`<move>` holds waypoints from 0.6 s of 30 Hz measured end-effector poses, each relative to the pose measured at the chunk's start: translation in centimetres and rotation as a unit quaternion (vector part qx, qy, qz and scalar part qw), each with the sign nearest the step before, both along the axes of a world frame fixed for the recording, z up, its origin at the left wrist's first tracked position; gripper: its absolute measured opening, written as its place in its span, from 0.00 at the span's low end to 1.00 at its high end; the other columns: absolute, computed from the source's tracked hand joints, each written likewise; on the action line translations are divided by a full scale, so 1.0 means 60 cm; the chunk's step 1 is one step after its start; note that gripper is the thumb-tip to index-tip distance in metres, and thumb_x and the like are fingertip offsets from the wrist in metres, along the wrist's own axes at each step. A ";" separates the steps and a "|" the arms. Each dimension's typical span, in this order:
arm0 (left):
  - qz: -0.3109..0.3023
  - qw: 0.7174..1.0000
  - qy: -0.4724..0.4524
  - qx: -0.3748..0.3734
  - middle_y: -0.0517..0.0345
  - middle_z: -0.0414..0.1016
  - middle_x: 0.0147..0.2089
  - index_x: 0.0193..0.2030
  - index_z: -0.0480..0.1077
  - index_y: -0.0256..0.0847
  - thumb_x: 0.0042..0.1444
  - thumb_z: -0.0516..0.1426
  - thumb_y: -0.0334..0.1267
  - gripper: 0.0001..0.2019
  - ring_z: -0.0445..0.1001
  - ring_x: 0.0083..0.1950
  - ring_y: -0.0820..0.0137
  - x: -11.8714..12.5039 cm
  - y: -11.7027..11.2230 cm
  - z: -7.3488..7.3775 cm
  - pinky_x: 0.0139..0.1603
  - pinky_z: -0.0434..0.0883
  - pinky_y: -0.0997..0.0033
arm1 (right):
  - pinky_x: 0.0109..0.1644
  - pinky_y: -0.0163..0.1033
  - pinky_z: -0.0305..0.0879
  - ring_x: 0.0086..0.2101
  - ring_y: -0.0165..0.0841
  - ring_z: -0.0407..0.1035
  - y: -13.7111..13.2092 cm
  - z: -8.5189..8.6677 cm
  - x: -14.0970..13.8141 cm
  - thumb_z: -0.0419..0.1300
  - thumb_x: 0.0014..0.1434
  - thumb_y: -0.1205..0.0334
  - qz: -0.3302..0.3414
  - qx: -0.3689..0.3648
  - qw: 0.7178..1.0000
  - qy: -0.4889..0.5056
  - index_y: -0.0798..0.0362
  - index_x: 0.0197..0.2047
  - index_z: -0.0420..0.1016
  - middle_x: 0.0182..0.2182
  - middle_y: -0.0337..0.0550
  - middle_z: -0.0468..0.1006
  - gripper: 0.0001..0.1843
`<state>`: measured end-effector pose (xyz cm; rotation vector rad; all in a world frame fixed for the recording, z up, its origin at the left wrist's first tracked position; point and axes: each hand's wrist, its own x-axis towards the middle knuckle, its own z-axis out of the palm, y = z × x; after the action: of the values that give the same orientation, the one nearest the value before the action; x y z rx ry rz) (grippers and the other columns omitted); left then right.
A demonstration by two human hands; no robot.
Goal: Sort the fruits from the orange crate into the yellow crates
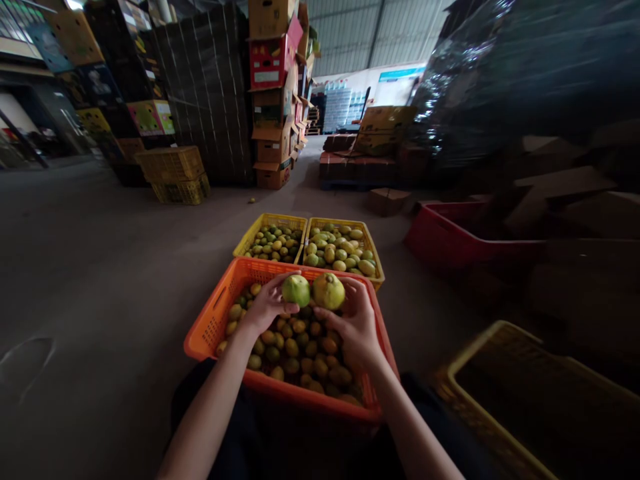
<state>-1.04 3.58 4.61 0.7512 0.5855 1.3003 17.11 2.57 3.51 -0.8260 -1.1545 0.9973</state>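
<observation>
My left hand [270, 303] is closed around a green round citrus-like fruit [296, 291]. Close beside it, my right hand [356, 321] grips a larger yellow-green fruit [329, 291] with a stubby end turned up. Both fruits are held above an orange plastic crate [205, 327] that stands right in front of me. Inside that crate lie several yellow, orange and green fruits [291, 347], partly covered by my hands and forearms.
Beyond the orange crate, two yellow crates [270, 217] [383, 275] hold more fruit. A red tub [435, 233] and a yellow crate [465, 357] stand at the right. Stacked cartons [270, 107] and yellow crates [173, 163] rise farther back. One loose fruit [252, 200] lies on the floor.
</observation>
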 end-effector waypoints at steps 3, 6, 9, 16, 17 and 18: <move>0.020 0.999 -0.020 -0.019 0.54 0.76 0.44 0.43 0.75 0.38 0.26 0.69 0.20 0.31 0.74 0.46 0.66 -0.003 0.002 -0.004 0.43 0.69 0.75 | 0.50 0.42 0.68 0.45 0.38 0.70 0.001 0.011 0.005 0.75 0.31 0.65 0.061 -0.024 0.998 0.013 0.48 0.46 0.70 0.42 0.41 0.77 0.36; 0.025 0.998 -0.043 -0.027 0.55 0.77 0.41 0.46 0.72 0.38 0.33 0.70 0.29 0.28 0.76 0.41 0.67 -0.001 0.005 -0.008 0.37 0.71 0.75 | 0.49 0.43 0.69 0.44 0.38 0.72 0.001 0.017 0.008 0.74 0.35 0.65 0.097 -0.054 0.994 0.024 0.48 0.46 0.71 0.41 0.40 0.78 0.33; 0.031 0.996 -0.062 -0.054 0.55 0.78 0.38 0.44 0.71 0.36 0.42 0.67 0.31 0.20 0.77 0.37 0.68 0.004 0.007 -0.008 0.33 0.73 0.75 | 0.49 0.43 0.69 0.45 0.38 0.72 0.003 0.016 0.009 0.73 0.38 0.63 0.092 -0.070 0.993 0.014 0.47 0.47 0.72 0.42 0.39 0.78 0.30; 0.051 0.990 -0.082 -0.102 0.54 0.78 0.36 0.37 0.73 0.35 0.49 0.62 0.30 0.07 0.77 0.39 0.68 0.014 0.004 -0.011 0.42 0.74 0.70 | 0.43 0.38 0.68 0.37 0.34 0.73 0.006 0.014 0.013 0.71 0.40 0.61 0.083 -0.091 0.992 0.042 0.49 0.40 0.74 0.36 0.39 0.79 0.21; 0.049 0.991 -0.076 -0.100 0.53 0.78 0.37 0.37 0.73 0.35 0.49 0.62 0.30 0.07 0.77 0.39 0.67 0.013 0.003 -0.013 0.42 0.74 0.70 | 0.43 0.38 0.68 0.37 0.34 0.73 0.005 0.014 0.015 0.71 0.40 0.61 0.088 -0.099 0.990 0.043 0.49 0.40 0.75 0.37 0.40 0.80 0.21; 0.047 0.992 -0.069 -0.099 0.53 0.78 0.37 0.36 0.73 0.35 0.50 0.62 0.30 0.06 0.77 0.39 0.67 0.012 0.002 -0.016 0.41 0.74 0.70 | 0.42 0.38 0.68 0.38 0.35 0.73 0.004 0.015 0.016 0.71 0.40 0.61 0.092 -0.105 0.989 0.042 0.50 0.40 0.75 0.37 0.40 0.80 0.22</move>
<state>-0.33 3.71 3.68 0.4719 0.6333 1.3459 18.09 2.78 4.42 -0.8453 -1.0792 1.3108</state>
